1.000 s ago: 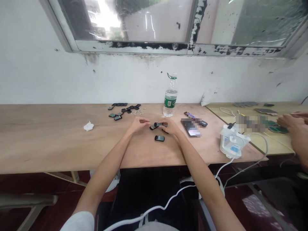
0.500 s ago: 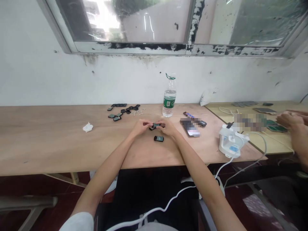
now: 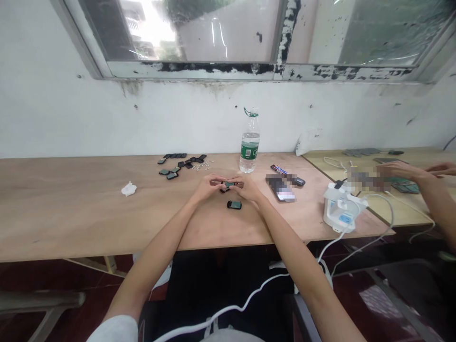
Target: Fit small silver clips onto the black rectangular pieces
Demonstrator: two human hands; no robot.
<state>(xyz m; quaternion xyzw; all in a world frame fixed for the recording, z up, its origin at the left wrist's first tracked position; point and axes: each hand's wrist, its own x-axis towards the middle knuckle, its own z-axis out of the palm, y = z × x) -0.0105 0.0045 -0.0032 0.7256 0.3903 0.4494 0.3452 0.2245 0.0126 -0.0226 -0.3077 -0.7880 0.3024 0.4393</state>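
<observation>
My left hand [image 3: 209,187] and my right hand [image 3: 246,187] meet over the table, each with its fingertips closed on a small green circuit board [image 3: 228,184]. Black casing shows just under the board, partly hidden by my fingers; I cannot tell whether the two are joined. Nearer to me on the wood lies a small black case with a grey-green face [image 3: 234,204]. Several similar black pieces [image 3: 172,175] lie in a loose group beyond my left hand, beside a scatter of tiny white parts [image 3: 201,166].
A water bottle [image 3: 249,151] stands behind my hands. To the right are a phone [image 3: 281,189], a wrapped snack bar [image 3: 280,169] and a white power strip [image 3: 340,211] with cables. Crumpled white tissue [image 3: 128,188] lies left. A co-worker's hand [image 3: 401,171] is at the far right.
My fingers have shifted slightly around the board, which sits a little lower over the black casing. The co-worker's hands have moved left, over the items on the neighbouring table.
</observation>
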